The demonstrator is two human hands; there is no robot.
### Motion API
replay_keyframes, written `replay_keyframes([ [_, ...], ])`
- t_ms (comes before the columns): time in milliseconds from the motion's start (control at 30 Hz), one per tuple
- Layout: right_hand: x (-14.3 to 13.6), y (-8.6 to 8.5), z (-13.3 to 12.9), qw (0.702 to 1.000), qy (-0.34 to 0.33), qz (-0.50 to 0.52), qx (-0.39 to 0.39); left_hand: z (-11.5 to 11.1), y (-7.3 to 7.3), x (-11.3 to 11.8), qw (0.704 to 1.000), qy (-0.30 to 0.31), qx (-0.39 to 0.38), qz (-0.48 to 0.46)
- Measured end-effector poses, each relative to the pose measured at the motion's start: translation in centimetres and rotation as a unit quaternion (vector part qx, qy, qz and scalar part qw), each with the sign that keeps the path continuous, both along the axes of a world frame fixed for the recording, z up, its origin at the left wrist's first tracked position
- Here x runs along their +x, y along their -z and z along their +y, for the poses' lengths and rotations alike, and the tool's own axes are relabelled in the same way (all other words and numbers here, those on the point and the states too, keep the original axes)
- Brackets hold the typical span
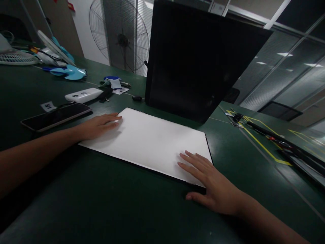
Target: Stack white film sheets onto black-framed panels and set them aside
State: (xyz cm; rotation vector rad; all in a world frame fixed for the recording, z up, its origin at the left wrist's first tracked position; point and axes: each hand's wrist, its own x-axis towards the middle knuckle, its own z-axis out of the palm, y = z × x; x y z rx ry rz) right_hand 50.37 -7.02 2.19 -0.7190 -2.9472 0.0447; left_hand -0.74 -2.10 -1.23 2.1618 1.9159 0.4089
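Observation:
A flat white panel point(149, 140) with thin black edges lies on the dark green table point(83, 196). My left hand point(98, 126) rests flat on its left end, fingers stretched over the white surface. My right hand point(212, 183) lies flat on its near right corner, fingers spread on the white face and thumb on the table below the edge. Neither hand grips anything. Behind the panel a large black sheet point(198, 61) stands tilted upright.
A black phone point(57, 116) lies left of my left hand, with a white device point(83, 95) and blue tools point(68, 72) behind it. A standing fan point(119, 37) is at the back. Tools and yellow tape lines point(264, 135) are at the right.

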Motion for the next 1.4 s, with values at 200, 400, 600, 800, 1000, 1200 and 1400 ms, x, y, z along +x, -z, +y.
replay_keyframes([
  [200,0.3,0.7,0.6,0.994,-0.006,0.069,0.087,0.2,0.1,0.1,0.999,-0.019,0.019,-0.021],
  [400,0.5,0.2,0.3,0.967,-0.109,0.147,0.174,0.3,0.1,-0.5,0.998,-0.028,0.026,-0.041],
  [600,1.4,-0.8,0.6,0.944,-0.207,0.125,0.225,0.4,-0.7,-0.5,0.998,-0.043,0.033,-0.024],
  [800,2.7,-2.0,1.0,0.931,-0.221,0.131,0.261,0.5,-1.2,-0.9,0.998,-0.041,0.021,0.036],
  [1000,4.0,-2.6,1.8,0.925,-0.166,0.153,0.304,0.6,-0.9,-1.1,0.998,-0.051,0.034,-0.001],
  [1200,4.7,-2.3,2.4,0.926,-0.147,0.163,0.306,0.2,-0.3,-0.5,0.998,0.001,0.066,-0.024],
  [1400,4.6,-1.0,3.5,0.923,-0.122,0.213,0.297,0.3,-0.1,-1.0,0.994,0.027,0.107,0.004],
])
